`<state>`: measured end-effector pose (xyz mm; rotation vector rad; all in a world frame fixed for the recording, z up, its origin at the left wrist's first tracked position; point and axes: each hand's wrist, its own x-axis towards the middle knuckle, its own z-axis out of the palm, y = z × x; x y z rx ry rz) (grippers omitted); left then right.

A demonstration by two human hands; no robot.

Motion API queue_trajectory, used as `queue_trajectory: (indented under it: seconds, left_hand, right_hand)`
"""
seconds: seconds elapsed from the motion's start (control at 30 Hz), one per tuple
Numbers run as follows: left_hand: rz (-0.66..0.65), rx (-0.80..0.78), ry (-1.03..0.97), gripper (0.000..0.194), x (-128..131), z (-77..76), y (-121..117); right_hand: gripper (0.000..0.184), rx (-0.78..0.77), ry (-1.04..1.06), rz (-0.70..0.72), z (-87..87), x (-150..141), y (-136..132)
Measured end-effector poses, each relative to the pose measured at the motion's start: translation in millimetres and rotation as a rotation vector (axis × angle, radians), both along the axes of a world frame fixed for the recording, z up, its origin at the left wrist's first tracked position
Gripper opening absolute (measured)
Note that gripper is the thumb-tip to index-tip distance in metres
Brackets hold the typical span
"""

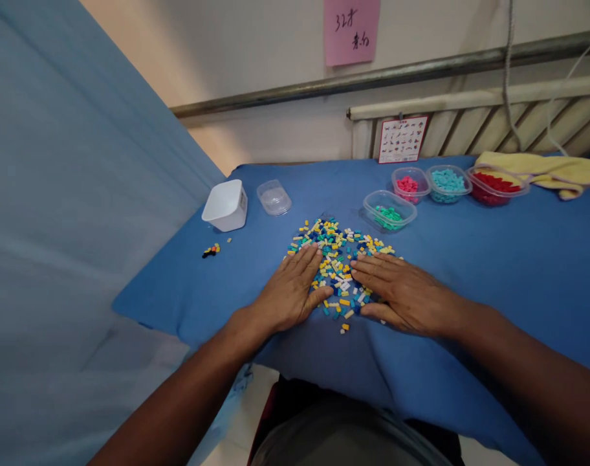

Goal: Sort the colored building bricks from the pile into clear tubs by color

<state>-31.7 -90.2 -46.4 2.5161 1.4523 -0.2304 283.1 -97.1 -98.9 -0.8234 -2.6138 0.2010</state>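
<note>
A heap of small mixed bricks, yellow, white, blue and teal, lies on the blue cloth of the table. My left hand lies flat on the left side of the heap, fingers stretched out. On the heap's right side my right hand rests flat too, fingers extended toward the left hand. Neither hand holds anything. A narrow strip of bricks shows between the two hands.
A white tub and a clear lid stand at the left. Clear tubs hold green, pink, light blue and red bricks. A few loose bricks lie left. A yellow cloth lies at the back right.
</note>
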Motion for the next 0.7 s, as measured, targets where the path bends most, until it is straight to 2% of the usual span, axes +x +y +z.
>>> queue_trajectory:
  seconds: [0.17, 0.2, 0.3, 0.4, 0.47, 0.6, 0.7]
  left_hand:
    - [-0.022, 0.026, -0.070, 0.087, 15.7, -7.0, 1.9]
    - [-0.039, 0.031, -0.090, 0.084, 15.7, -6.9, 2.5]
    - [-0.041, 0.119, -0.200, 0.080, 6.1, -6.2, 2.8]
    - [0.097, 0.309, -0.352, 0.078, -11.9, -11.2, 3.3]
    - [0.172, 0.402, -0.449, 0.075, -22.8, -18.7, 4.7]
    - [0.205, 0.504, -0.593, 0.063, -31.4, -31.8, 7.0]
    - [0.237, 0.530, -0.620, 0.055, -29.5, -33.1, 5.7]
  right_hand:
    - [0.084, 0.088, 0.024, 0.028, 2.7, -20.2, -20.2]
    - [0.082, 0.094, 0.013, 0.013, 1.5, -22.8, -22.0]
    - [0.055, 0.106, 0.004, -0.020, 1.2, -23.8, -20.9]
    - [0.047, 0.091, 0.065, -0.017, 10.4, -22.5, -21.8]
    - [0.045, 0.050, 0.122, 0.072, 19.1, -25.3, -29.7]
    - [0.040, -0.048, 0.141, 0.365, 24.8, -34.2, -52.8]
    - [0.039, -0.059, 0.117, 0.365, 14.6, -29.7, -54.6]
